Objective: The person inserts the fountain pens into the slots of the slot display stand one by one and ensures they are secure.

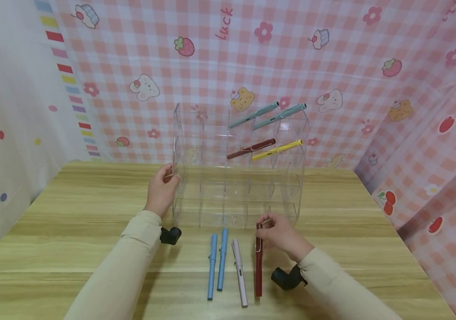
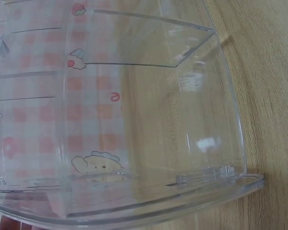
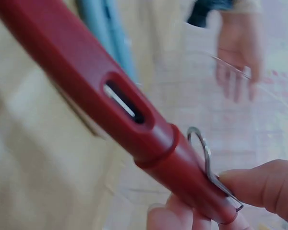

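Note:
My right hand [image 1: 280, 233] pinches a dark red fountain pen [image 1: 258, 271] at its clip end, between thumb and fingers. The pen's barrel points toward me in the head view; up close in the right wrist view, its ink window and wire clip show. At the left side of a clear acrylic pen rack [image 1: 234, 218], my left hand [image 1: 162, 190] grips the side panel, thumb in front. Only its fingertips show at the bottom corner of the left wrist view, below the rack's rim [image 2: 134, 223].
Two light blue pens [image 1: 212, 266] and a pale lilac pen [image 1: 240, 273] lie on the wooden table [image 1: 332, 231] before the rack. Two teal pens [image 1: 280, 116] lean in the top tier; a dark red pen [image 1: 252, 149] and a yellow pen [image 1: 278, 150] sit one tier lower.

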`<move>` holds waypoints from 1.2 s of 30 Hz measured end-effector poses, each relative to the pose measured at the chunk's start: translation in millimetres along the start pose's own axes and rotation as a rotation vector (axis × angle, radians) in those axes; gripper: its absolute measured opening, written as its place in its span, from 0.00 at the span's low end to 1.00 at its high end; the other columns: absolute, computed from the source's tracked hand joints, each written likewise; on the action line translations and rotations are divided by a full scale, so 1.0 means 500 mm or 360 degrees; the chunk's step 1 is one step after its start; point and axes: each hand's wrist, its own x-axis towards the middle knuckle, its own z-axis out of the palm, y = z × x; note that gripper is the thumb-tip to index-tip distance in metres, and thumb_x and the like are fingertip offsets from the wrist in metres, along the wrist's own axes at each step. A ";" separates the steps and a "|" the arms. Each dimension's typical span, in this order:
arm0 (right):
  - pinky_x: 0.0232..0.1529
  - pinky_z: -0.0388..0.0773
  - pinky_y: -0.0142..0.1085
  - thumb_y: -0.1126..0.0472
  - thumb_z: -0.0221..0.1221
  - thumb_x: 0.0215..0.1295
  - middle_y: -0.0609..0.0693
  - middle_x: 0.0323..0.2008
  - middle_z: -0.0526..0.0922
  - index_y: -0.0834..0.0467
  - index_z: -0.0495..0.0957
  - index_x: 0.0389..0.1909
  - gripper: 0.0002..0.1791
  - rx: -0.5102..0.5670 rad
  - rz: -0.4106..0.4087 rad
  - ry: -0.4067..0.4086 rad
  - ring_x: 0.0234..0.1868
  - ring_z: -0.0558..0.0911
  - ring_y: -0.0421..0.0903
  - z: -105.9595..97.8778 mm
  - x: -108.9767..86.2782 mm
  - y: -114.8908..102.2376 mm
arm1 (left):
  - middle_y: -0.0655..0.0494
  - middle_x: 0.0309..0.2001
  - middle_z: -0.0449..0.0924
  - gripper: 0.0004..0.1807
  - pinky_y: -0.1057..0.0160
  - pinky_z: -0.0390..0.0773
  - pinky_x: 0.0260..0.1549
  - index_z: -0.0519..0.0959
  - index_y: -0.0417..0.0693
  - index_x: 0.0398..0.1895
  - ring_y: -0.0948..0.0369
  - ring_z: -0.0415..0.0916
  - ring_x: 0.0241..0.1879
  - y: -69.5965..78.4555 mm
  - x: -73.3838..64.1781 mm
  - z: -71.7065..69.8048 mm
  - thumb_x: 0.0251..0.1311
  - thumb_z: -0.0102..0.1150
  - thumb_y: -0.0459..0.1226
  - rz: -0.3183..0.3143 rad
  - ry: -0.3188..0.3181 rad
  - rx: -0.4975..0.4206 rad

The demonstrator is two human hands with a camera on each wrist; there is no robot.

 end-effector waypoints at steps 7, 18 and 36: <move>0.36 0.83 0.45 0.68 0.58 0.61 0.54 0.34 0.75 0.71 0.70 0.50 0.18 0.0121 -0.0127 0.0088 0.30 0.79 0.43 -0.041 -0.003 -0.024 | 0.39 0.64 0.66 0.27 0.50 0.68 0.60 0.63 0.38 0.69 0.47 0.65 0.61 -0.001 0.001 0.001 0.68 0.48 0.34 -0.0010 -0.0001 0.0000; 0.37 0.83 0.36 0.68 0.56 0.65 0.51 0.36 0.76 0.68 0.69 0.49 0.14 0.0386 -0.0167 0.0285 0.34 0.81 0.39 -0.082 -0.001 -0.063 | 0.39 0.64 0.66 0.27 0.51 0.68 0.60 0.63 0.38 0.69 0.47 0.65 0.61 -0.005 0.003 0.001 0.68 0.48 0.33 -0.0007 0.0004 -0.0020; 0.37 0.82 0.30 0.70 0.55 0.67 0.46 0.34 0.74 0.57 0.67 0.42 0.08 0.1003 -0.0304 0.0682 0.32 0.82 0.38 -0.096 0.012 -0.099 | 0.39 0.64 0.67 0.26 0.50 0.68 0.60 0.64 0.38 0.69 0.47 0.66 0.60 -0.005 0.003 0.002 0.68 0.48 0.33 -0.0004 0.0007 -0.0015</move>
